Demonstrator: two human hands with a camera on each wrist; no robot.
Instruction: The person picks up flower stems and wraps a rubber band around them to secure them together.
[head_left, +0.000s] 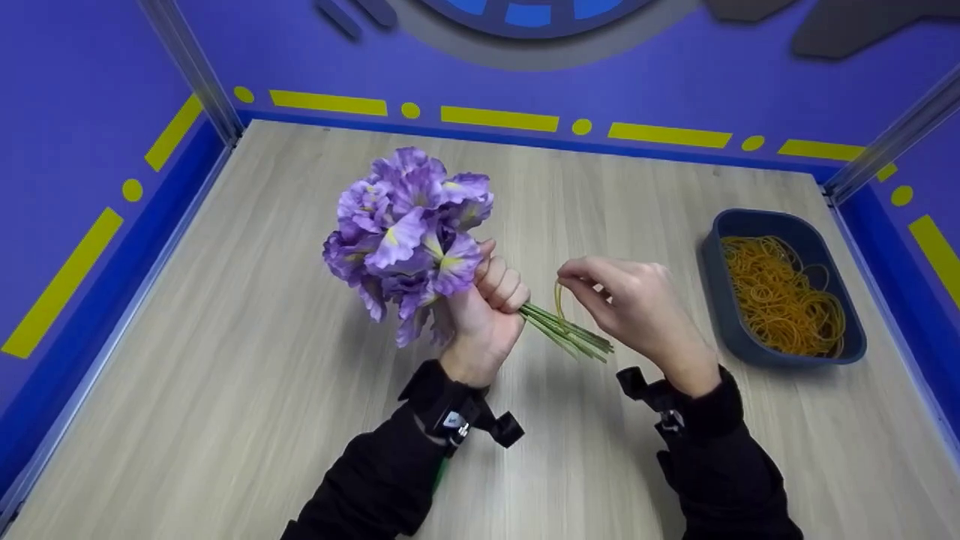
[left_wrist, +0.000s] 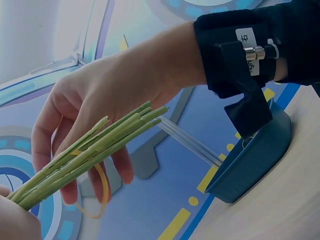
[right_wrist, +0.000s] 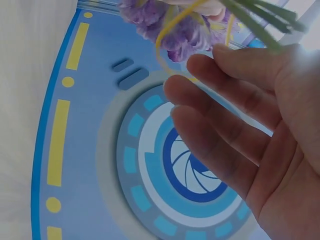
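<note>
The right hand (head_left: 637, 304) pinches a yellow rubber band (left_wrist: 106, 190) between thumb and finger. The left hand (head_left: 489, 304) curls its fingers around green stems (head_left: 570, 334), just below purple irises (head_left: 409, 232). They are bunched; the band looks loose at the stems, so wrapping it snug seems left to do. A tub (head_left: 721, 319) of bands (head_left: 780, 300) sits near, on the right.

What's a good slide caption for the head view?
Left hand grips purple flowers while the right hand pinches a yellow band at their stems.
</note>
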